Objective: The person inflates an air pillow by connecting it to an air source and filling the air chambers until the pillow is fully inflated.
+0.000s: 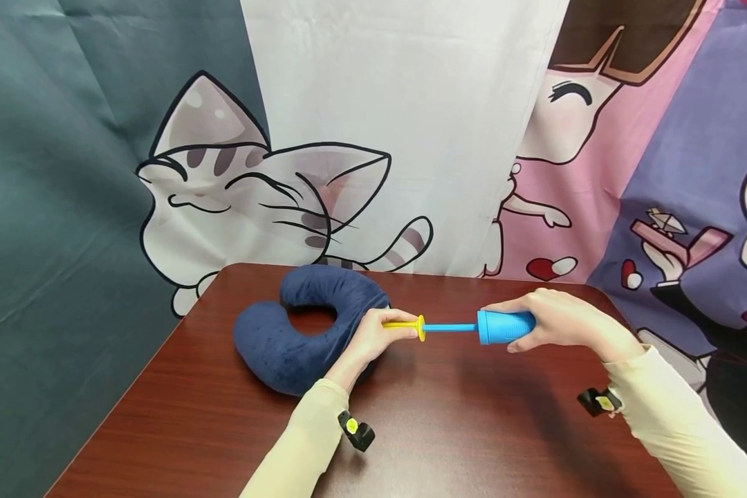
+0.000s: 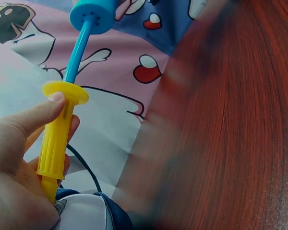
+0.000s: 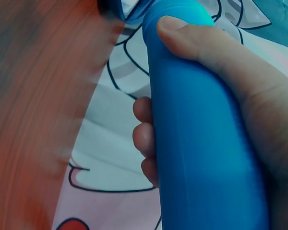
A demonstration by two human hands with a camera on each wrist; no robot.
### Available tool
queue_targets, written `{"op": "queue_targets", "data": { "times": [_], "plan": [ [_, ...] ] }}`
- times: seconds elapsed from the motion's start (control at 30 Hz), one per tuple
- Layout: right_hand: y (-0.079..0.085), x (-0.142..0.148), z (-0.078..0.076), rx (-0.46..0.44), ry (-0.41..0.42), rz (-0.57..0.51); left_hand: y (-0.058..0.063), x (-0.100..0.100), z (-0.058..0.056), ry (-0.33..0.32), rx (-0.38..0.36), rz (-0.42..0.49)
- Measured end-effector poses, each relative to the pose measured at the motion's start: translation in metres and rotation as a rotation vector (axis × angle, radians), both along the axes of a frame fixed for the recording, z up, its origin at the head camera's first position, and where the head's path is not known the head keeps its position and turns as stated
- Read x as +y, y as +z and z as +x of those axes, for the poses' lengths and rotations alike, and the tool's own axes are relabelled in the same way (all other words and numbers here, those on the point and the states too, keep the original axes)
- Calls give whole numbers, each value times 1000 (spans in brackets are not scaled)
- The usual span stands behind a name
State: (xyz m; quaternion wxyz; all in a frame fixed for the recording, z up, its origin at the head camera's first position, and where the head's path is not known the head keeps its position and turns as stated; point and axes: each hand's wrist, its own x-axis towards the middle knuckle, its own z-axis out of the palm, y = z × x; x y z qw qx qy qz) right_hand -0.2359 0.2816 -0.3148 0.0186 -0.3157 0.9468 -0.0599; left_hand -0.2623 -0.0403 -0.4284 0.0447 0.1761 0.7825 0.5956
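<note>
Both hands hold a hand pump above the table, level from left to right in the head view. My left hand (image 1: 373, 337) grips its yellow handle (image 2: 57, 139), the thumb lying just under the round yellow flange. From the flange a thin blue rod (image 1: 450, 328) runs into the pump's blue barrel (image 1: 501, 327), so the plunger is drawn out. My right hand (image 1: 554, 319) wraps round the barrel, thumb on one side and fingers on the other in the right wrist view. Partly behind my left hand lies a navy U-shaped neck pillow (image 1: 274, 346).
The brown wooden table (image 1: 423, 429) stretches out under both forearms. At its back and sides hangs a cloth backdrop (image 1: 404, 104) with a cartoon cat and figures. Each sleeve carries a small black wrist camera (image 1: 356, 430).
</note>
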Motion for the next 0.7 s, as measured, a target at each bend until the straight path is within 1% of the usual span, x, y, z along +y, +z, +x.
{"op": "queue_targets", "data": {
  "times": [0.17, 0.27, 0.4, 0.7],
  "plan": [
    [-4, -12, -4, -24, 20, -14, -1, 0, 0, 11, -4, -1],
    [-7, -19, -7, -36, 18, -10, -1, 1, 0, 15, -11, 0],
    [-11, -28, -11, -35, 15, 1, 0, 1, 1, 20, -18, -5],
    [-19, -50, -19, -23, 50, 4, 1, 3, 0, 12, -14, -20]
  ]
}}
